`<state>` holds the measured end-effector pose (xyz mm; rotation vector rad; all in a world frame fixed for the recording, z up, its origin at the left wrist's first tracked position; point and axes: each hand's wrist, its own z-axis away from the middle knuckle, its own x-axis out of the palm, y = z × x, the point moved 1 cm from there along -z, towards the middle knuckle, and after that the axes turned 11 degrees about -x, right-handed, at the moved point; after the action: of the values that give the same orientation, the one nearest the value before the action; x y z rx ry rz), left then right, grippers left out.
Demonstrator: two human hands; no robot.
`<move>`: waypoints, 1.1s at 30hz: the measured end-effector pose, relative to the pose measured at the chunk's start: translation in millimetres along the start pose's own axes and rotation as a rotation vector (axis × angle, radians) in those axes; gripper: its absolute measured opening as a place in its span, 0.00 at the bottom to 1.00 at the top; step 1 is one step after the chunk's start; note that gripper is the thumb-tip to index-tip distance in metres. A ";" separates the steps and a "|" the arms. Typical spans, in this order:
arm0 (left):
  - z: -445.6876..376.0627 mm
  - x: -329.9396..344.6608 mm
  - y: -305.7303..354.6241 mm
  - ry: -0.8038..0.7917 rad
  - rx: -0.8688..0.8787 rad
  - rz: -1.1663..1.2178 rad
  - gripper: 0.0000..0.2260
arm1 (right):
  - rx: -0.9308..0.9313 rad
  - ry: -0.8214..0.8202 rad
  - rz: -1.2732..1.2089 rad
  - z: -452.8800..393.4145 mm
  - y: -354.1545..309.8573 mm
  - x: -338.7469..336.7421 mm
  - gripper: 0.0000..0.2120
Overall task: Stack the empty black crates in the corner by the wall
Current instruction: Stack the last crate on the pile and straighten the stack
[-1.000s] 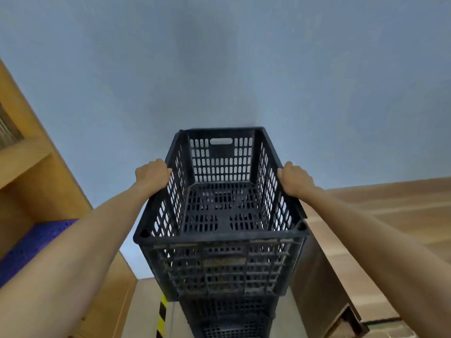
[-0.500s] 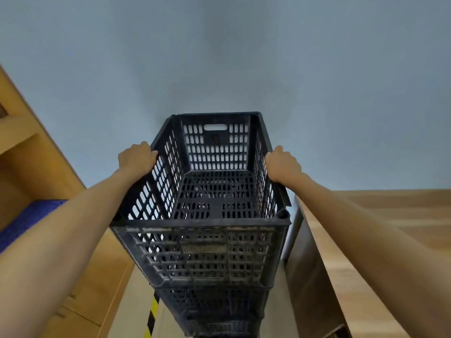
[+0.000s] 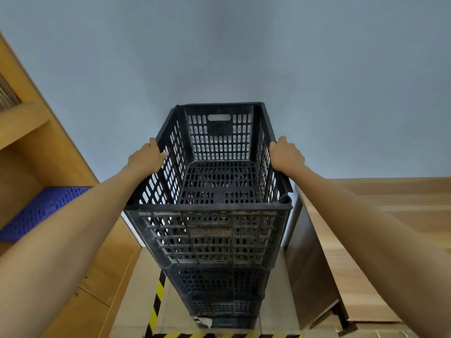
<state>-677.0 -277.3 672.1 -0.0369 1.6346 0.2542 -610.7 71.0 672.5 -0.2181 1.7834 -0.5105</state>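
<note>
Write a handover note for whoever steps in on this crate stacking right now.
Left hand grips the top crate by its left rim; right hand grips the right rim.
The crate is empty and sits atop the stack of black crates against the grey wall.
Done: crate brought onto the stack.
Left: check that it is seated squarely, let go. No other loose crates are in view.
</note>
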 end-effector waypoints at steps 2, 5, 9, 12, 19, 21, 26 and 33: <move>3.8 1.7 -3.0 -0.011 0.020 0.019 0.27 | -0.001 0.010 0.027 -0.9 -1.3 -1.0 0.16; 9.7 1.3 -4.1 -0.028 0.037 0.019 0.30 | -0.009 0.021 0.075 3.2 -2.1 -0.7 0.18; 10.9 -0.9 -2.8 -0.026 0.054 0.022 0.31 | -0.014 0.030 0.089 7.8 -0.9 -1.4 0.20; 11.5 -0.1 -2.2 0.051 0.126 -0.032 0.29 | 0.010 0.022 0.080 6.6 -1.3 -1.2 0.20; 25.5 -4.3 5.6 0.221 0.248 -0.134 0.23 | 0.057 -0.012 -0.011 5.3 0.8 0.6 0.24; 37.0 -0.6 18.3 0.215 0.279 -0.119 0.21 | -0.007 0.037 -0.068 6.5 1.4 -3.1 0.21; 65.0 -0.7 83.2 0.138 0.259 -0.073 0.17 | -0.272 -0.025 -0.171 2.9 21.1 -16.4 0.19; 99.0 -33.3 225.9 -0.004 0.186 0.214 0.23 | -0.521 -0.255 -0.020 -20.6 102.4 -57.6 0.25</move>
<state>-617.1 -43.1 731.4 0.2814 1.6531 0.2638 -602.5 189.7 680.8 -0.6341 1.6339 -0.0166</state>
